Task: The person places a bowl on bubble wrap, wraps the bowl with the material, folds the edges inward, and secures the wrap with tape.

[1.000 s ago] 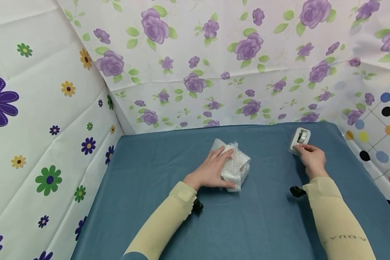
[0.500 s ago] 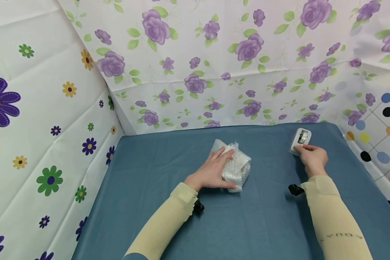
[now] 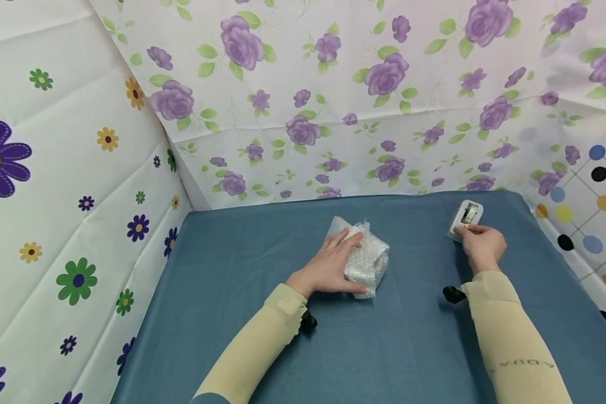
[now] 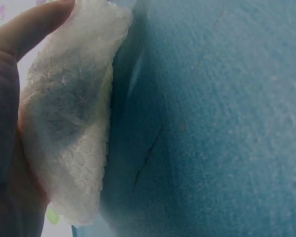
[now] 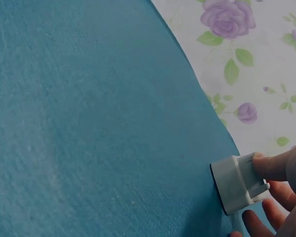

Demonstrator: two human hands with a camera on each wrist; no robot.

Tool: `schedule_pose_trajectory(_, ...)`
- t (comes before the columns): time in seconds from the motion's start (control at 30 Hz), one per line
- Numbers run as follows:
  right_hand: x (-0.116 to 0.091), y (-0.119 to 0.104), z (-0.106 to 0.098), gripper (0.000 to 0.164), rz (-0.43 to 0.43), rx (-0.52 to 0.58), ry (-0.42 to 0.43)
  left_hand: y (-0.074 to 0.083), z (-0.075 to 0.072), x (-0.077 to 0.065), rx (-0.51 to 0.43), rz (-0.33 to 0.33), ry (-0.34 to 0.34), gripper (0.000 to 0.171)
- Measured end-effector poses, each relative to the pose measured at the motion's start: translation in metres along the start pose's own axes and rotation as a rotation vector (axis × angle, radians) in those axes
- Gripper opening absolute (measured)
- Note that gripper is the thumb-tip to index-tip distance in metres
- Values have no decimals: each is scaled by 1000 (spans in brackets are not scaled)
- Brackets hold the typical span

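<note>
A bundle of clear bubble wrap (image 3: 371, 259) lies mid-table, with something dark dimly visible through it in the left wrist view. My left hand (image 3: 325, 269) rests on its left side, fingers spread over the top and thumb stretched along the near edge. Farther right, close to the back edge, is a small white tape dispenser (image 3: 468, 213) with rounded ends and a dark opening in its top. My right hand (image 3: 486, 248) pinches its near end; in the right wrist view the thumb sits on the dispenser's ledge and the other fingers curl beneath. Whether tape is between the fingertips cannot be seen.
Blue cloth (image 3: 384, 348) covers the table. Flower-printed sheets hang behind it (image 3: 303, 101) and on the left (image 3: 70, 224); a dotted sheet (image 3: 586, 207) borders the right side. A small black device (image 3: 308, 322) is strapped at each wrist.
My right wrist and forearm have shifted slightly left, while the fingertips stay at the dispenser's near end. The left hand and the bubble-wrap bundle have barely moved.
</note>
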State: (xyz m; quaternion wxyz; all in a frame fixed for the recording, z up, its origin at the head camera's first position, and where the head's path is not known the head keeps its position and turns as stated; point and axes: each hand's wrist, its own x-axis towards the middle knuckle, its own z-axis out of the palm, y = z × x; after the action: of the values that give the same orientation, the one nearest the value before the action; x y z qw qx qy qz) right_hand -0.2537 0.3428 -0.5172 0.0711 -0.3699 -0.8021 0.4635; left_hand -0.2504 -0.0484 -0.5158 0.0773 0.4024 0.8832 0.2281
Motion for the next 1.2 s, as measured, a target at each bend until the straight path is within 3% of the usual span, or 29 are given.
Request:
schedule_pose_trajectory(0.23,-1,-4,-1,61,6,53,-9,1,0,0,0,3,3,121)
schedule_pose_trajectory(0.33,-6,-7,0,62,51,122,-17,0,0,0,-6,8,7,120)
schedule_pose_trajectory(0.43,-12,-12,3,64,127,267,-40,0,1,0,-8,8,10,121)
schedule_pose_trajectory(0.63,-22,-24,7,57,332,713,-128,0,2,0,-8,13,20,120)
schedule_pose_trajectory(0.7,-24,-26,8,56,400,801,-128,0,2,0,-11,13,20,120)
schedule_pose_trajectory(1.0,-33,-41,11,52,510,902,-58,-2,3,-3,-13,9,15,120)
schedule_pose_trajectory(1.1,-38,-45,10,50,492,920,-53,-1,3,-3,-19,12,11,121)
schedule_pose_trajectory(1.2,-44,-43,10,50,413,892,-70,1,3,-2,-25,17,4,120)
